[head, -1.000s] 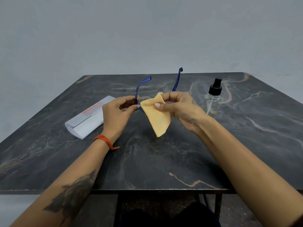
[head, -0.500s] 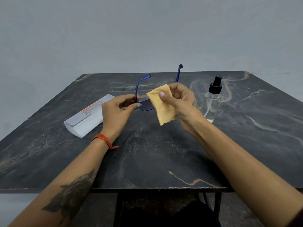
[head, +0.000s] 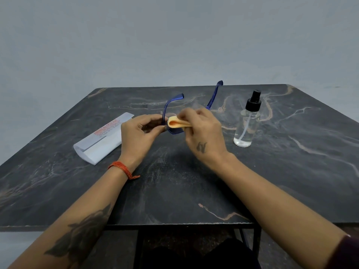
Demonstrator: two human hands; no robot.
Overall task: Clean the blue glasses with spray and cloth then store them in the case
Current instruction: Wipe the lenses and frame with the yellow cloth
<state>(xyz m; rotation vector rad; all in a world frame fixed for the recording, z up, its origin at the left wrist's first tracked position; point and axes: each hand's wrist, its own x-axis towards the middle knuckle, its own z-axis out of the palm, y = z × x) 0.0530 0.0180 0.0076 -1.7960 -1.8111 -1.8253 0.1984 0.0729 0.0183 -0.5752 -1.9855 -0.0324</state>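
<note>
The blue glasses [head: 167, 108] are held above the middle of the dark marble table [head: 174, 181], both arms pointing away from me. My left hand [head: 138, 135] pinches the frame at its left corner. My right hand [head: 204, 133] grips the folded yellow cloth [head: 176, 123] and presses it over the left lens, hiding most of the front of the frame. The clear spray bottle [head: 246, 125] with a black pump top stands upright to the right of my right hand. The white glasses case [head: 101, 139] with red lettering lies to the left of my left hand.
A grey wall rises behind the table. The table's front edge runs below my forearms, with a dark metal frame and my knees under it.
My right hand turned palm-down and folded the hanging cloth over the left lens. The glasses dropped slightly. The bottle and the case stayed in place.
</note>
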